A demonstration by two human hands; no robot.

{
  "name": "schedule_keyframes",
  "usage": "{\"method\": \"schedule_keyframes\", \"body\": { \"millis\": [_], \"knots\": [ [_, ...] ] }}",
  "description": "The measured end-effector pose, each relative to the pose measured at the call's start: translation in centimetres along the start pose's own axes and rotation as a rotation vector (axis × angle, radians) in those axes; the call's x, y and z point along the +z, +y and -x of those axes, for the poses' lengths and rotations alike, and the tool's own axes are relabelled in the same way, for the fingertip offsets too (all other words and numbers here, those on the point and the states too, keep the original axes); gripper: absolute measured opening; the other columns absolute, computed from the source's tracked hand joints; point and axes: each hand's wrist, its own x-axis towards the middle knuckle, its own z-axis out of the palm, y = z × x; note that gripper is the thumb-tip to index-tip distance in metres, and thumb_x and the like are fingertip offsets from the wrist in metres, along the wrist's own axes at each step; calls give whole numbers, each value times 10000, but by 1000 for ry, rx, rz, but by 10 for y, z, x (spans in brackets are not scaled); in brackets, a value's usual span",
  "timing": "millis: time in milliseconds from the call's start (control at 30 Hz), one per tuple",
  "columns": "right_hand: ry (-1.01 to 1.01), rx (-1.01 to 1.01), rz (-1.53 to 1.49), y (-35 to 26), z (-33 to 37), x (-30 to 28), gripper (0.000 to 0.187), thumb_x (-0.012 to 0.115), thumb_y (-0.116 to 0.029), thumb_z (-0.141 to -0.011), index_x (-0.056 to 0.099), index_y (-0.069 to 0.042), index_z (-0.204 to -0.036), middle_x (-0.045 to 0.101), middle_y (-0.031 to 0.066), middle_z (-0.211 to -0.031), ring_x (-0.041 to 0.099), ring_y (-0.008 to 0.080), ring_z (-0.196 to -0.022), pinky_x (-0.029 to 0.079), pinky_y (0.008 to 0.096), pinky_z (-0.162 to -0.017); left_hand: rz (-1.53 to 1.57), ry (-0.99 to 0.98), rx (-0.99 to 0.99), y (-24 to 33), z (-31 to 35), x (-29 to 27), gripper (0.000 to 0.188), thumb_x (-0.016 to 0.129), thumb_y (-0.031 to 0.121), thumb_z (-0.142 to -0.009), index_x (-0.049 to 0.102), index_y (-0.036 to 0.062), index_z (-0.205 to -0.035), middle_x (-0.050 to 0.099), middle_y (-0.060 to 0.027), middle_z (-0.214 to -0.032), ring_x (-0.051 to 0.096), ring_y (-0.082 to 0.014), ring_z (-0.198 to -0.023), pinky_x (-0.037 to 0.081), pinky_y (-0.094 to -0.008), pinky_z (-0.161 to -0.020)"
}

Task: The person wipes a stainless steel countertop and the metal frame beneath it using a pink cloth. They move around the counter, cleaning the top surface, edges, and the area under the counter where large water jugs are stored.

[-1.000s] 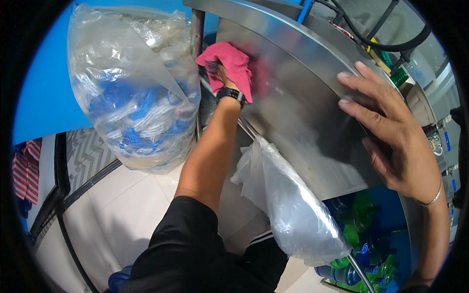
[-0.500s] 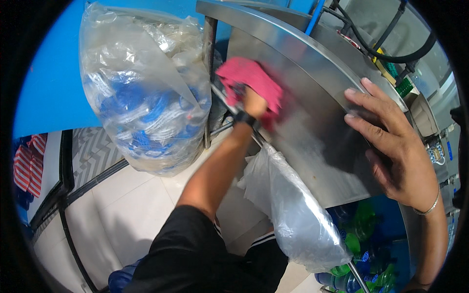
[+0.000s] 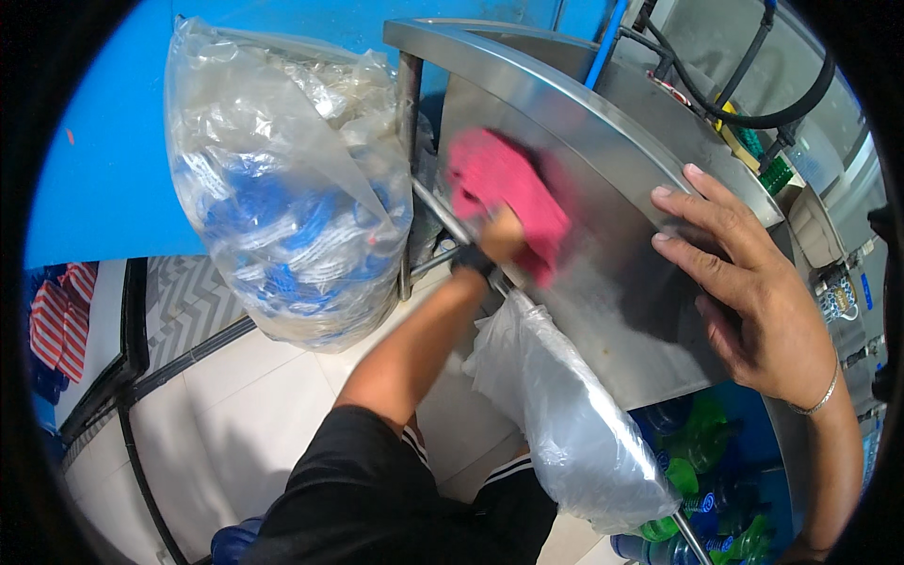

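My left hand (image 3: 503, 235), a dark band at its wrist, presses a pink cloth (image 3: 523, 193) against the front panel of a stainless steel sink (image 3: 603, 273). Motion blurs the hand and the cloth, and the cloth covers most of the fingers. At the sink's raised rim rests my right hand (image 3: 753, 282), its fingers spread and nothing in it. A thin bracelet (image 3: 827, 391) circles that wrist. Below my left hand, a clear plastic bag (image 3: 574, 424) drapes over a slanting metal bar (image 3: 443, 209).
A large clear bag (image 3: 292, 188) of blue and white items stands left of the sink's leg (image 3: 409, 169). Green and blue bottles (image 3: 692, 471) lie beneath the sink. Black hoses (image 3: 800, 104) and a green brush (image 3: 777, 174) are at the far right.
My left hand and the pink cloth have shifted slightly right and down over the steel panel. My right hand stays at the rim, and the whole view has tilted a little.
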Motion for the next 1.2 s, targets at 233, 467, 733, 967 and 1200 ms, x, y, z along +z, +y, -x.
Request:
{"method": "schedule_keyframes", "body": {
  "millis": [233,467,733,967,1200],
  "knots": [
    [-4,8,-21,4,5,0,809,519,222,-636,647,-91,-1371,475,167,-1568,293,439,-1547,430,523,-1183,-170,353,-146,5,-65,-33,573,574,179,-1018,399,6,-1535,451,-171,-1549,395,-312,-1464,298,-402,-1223],
    [-23,4,33,-3,-2,-3,788,554,216,-636,628,-65,-1368,474,178,-1558,301,457,-1537,443,518,-1170,224,-23,-29,49,53,40,544,559,183,-1002,423,-12,-1491,470,-207,-1509,411,-368,-1422,326,-454,-1178],
    [-9,16,12,1,3,-1,779,563,210,-621,637,-54,-1350,474,177,-1558,301,453,-1539,443,512,-1171,56,389,-507,-30,-67,-45,355,320,273,-1122,646,131,-1118,647,-29,-1094,607,-195,-1053,491,-337,-946],
    [-14,26,-19,-6,-2,-5,762,572,199,-614,644,-46,-1332,483,166,-1554,297,446,-1542,422,520,-1188,-24,391,-160,27,24,60,418,493,244,-1048,528,47,-1415,504,-134,-1483,445,-253,-1404,314,-421,-1194],
    [-16,11,11,0,2,-2,768,563,208,-625,637,-45,-1346,477,169,-1562,294,451,-1541,421,524,-1189,814,658,-820,-37,-51,14,284,415,302,-1092,619,209,-919,602,29,-843,554,-169,-730,463,-378,-655]
  ]
}}
